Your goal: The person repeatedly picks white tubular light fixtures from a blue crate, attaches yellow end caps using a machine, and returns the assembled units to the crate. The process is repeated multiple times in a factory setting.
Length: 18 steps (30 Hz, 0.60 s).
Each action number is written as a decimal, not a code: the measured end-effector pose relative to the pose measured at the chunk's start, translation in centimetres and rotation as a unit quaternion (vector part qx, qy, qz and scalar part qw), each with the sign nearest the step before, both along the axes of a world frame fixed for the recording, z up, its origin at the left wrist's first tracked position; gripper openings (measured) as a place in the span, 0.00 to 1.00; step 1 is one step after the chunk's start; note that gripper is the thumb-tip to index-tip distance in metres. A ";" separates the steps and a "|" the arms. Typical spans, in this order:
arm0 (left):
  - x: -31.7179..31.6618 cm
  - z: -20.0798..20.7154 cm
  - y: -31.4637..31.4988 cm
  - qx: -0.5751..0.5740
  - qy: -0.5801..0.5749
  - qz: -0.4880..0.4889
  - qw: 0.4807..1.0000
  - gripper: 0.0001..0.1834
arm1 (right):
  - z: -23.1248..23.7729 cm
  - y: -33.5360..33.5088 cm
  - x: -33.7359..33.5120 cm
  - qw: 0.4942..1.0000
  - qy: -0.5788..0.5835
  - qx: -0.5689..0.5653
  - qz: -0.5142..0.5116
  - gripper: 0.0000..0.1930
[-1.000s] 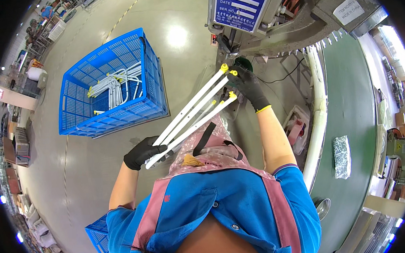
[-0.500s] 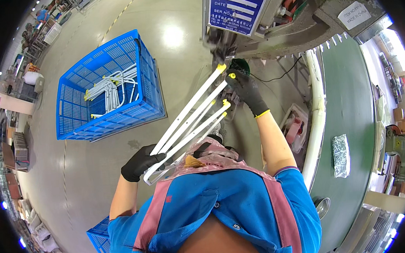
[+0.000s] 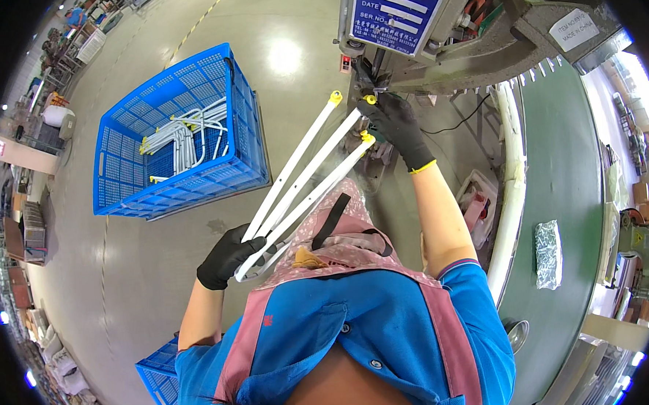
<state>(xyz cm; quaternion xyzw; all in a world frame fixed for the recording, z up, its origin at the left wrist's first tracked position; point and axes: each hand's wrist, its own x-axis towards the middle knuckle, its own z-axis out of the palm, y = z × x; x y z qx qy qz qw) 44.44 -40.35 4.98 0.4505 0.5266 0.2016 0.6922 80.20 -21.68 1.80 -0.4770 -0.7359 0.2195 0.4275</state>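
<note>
A folding frame of white metal tubes [image 3: 309, 169] with yellow end fittings slants across in front of me. My left hand [image 3: 228, 259], in a black glove, is wrapped round its bent lower end. Up at the far end, my right hand [image 3: 397, 123], gloved likewise, grips the middle tube by its yellow end, close under the working head of a machine [image 3: 378, 71]. Another tube end points up free to the left of it, and a further one lies just below my right hand. Whether the tube touches the machine's tip cannot be made out.
At left on the floor stands a blue plastic crate [image 3: 251, 151] with several similar white frames [image 3: 189, 140]. A green work surface [image 3: 549, 154] at right carries a clear-wrapped packet [image 3: 548, 255]. Part of another blue crate [image 3: 158, 383] shows at lower left. A cable [image 3: 453, 127] hangs behind my right hand.
The tube ends have spread apart; the left one has swung away from the machine head. My right hand, with the middle tube's end, is now nearer that head. My left hand keeps its grip.
</note>
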 end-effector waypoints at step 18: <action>0.0 2.8 -0.1 -0.035 0.051 -0.038 0.997 0.18 | -3.4 4.7 -2.2 0.964 0.089 -0.251 -0.023 0.14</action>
